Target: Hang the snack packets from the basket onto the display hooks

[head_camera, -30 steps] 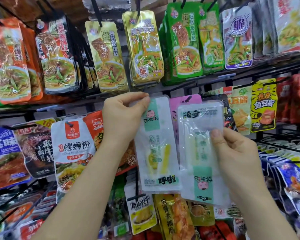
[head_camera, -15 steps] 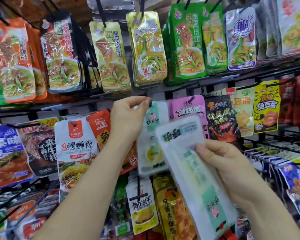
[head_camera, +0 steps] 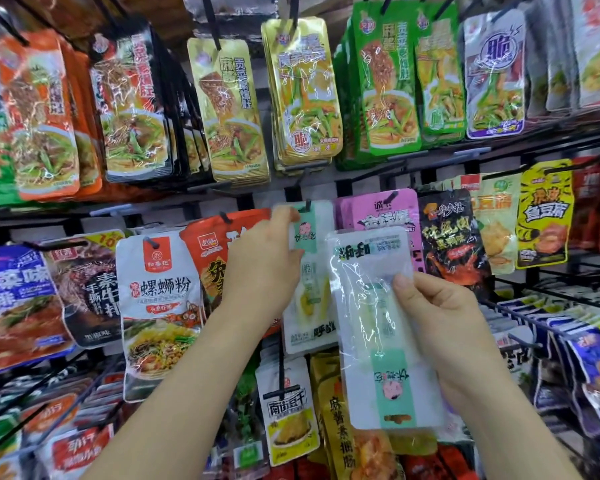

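Right hand swung 2nd packet upright, pinching it; left hand at hung packet, grip blurred.

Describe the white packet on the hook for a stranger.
Find the rack's middle row. Between an orange packet and a pink packet, by the left hand, hangs the white packet. White with a green strip, it hangs upright, unlike the twin in the right hand.

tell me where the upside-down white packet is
Head view, centre-right: the right hand holds the upside-down white packet, overlapping the hanging white packet that the left hand holds.
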`<move>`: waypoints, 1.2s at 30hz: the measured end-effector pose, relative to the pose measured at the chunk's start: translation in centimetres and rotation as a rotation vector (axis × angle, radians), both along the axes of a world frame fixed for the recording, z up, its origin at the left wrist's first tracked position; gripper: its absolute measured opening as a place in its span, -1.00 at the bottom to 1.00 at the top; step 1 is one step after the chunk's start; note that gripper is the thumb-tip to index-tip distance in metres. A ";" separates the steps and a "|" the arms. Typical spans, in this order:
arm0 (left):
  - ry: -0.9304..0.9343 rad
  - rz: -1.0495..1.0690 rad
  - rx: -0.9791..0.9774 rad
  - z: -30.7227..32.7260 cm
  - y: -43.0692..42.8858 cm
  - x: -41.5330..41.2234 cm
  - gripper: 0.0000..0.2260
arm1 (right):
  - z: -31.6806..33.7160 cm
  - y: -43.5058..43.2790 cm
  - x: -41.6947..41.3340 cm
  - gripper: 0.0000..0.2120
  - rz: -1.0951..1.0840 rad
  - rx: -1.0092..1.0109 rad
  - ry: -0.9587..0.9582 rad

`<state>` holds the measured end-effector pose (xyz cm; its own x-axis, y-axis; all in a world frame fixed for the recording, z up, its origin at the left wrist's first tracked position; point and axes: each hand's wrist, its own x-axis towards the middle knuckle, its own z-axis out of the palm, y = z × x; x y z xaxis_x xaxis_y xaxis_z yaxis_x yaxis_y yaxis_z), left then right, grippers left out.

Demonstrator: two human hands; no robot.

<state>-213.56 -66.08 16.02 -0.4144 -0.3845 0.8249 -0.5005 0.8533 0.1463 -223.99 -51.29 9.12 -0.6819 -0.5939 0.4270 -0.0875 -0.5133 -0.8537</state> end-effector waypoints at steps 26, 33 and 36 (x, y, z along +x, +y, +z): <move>0.220 -0.738 0.658 -7.4 9.3 2.5 -0.67 | 0.7 1.3 4.4 -0.76 -0.168 -0.193 0.124; 0.744 -0.925 1.151 -6.3 7.7 3.1 -0.82 | -0.1 2.4 3.8 -0.64 -0.196 0.025 0.350; 0.805 -0.949 1.180 -6.1 7.8 3.3 -0.83 | -0.2 3.0 4.2 -0.39 0.176 0.267 0.283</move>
